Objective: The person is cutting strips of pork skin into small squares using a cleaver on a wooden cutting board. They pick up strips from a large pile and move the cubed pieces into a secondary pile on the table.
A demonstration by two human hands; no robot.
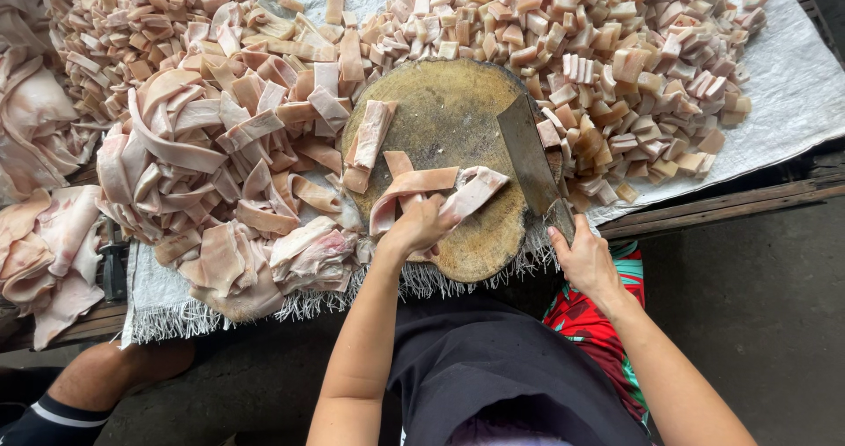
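The left hand (421, 226) reaches forward from a bent arm, palm down, fingers closed on the near ends of several long strips of pork skin (440, 191) that lie across the round wooden chopping block (449, 116). The right hand (585, 261) sits just beyond the block's near right edge, its forearm angling in from the lower right, and is wrapped around the handle of a broad cleaver (526, 151); the blade slants away from that hand across the right side of the block, just right of the held strips. Another strip (370, 142) lies on the block ahead and left of the left hand. Further left of that hand a heap of uncut skin sheets and strips (220, 164) crowds against the block's rim. Ahead of the right hand and past the cleaver, a wide pile of small cut cubes (607, 58) spreads over the white cloth (792, 85) covering the surface. A red patterned cloth (585, 318) shows beneath the right wrist.
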